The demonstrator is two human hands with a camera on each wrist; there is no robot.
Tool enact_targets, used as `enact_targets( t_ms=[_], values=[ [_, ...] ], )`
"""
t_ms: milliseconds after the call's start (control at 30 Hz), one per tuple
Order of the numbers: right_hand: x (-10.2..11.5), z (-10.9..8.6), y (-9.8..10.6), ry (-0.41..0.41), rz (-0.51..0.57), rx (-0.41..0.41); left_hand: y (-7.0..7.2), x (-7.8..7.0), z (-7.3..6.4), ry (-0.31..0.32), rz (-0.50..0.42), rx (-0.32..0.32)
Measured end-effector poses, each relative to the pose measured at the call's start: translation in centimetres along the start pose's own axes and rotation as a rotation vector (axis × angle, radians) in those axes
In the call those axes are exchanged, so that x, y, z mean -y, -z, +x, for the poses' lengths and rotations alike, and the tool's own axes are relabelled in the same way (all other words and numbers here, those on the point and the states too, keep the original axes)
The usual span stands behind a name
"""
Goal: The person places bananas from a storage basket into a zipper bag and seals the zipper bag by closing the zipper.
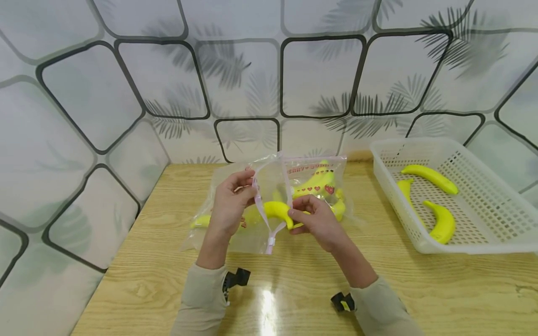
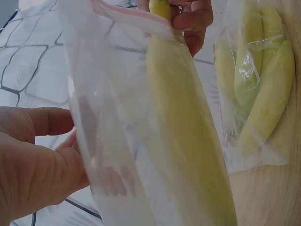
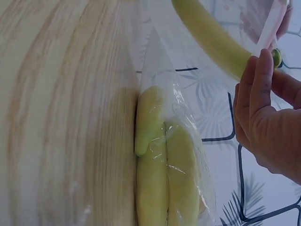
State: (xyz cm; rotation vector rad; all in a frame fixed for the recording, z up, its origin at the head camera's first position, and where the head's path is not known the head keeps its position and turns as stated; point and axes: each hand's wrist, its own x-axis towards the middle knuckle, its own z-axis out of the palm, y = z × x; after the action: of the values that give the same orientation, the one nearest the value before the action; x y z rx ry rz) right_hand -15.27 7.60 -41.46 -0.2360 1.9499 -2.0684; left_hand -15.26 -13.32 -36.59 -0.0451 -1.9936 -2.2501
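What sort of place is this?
Maybe an indoor packing corner, judging by the pale wooden table, white leaf-patterned wall, and clear plastic zip bags with curved yellow bananas inside.

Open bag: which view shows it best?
The head view: it shows the open bag nearly whole, slider included. Left wrist has a close-up cut off by the frame; right wrist, only a part near the right hand.
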Motion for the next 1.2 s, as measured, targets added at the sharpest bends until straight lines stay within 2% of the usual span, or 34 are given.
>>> enact_targets(
  t_ms=[300,733,1200],
  values=[
    [-0.1,0.0,-0.5,-0.007,0.02,-0.077,-0.2,0.1,-0.1,0.001,0.001,-0.002],
    [0.1,-0.3,-0.8,0.029,0.076,-0.061,-0.2,0.1,-0.1,0.011,-0.005,-0.008],
    [0.4,0.2,-1.6,0.041,0.083,-0.127,0.1,-0.4,-0.1,0.002,0.005,0.005]
  ],
)
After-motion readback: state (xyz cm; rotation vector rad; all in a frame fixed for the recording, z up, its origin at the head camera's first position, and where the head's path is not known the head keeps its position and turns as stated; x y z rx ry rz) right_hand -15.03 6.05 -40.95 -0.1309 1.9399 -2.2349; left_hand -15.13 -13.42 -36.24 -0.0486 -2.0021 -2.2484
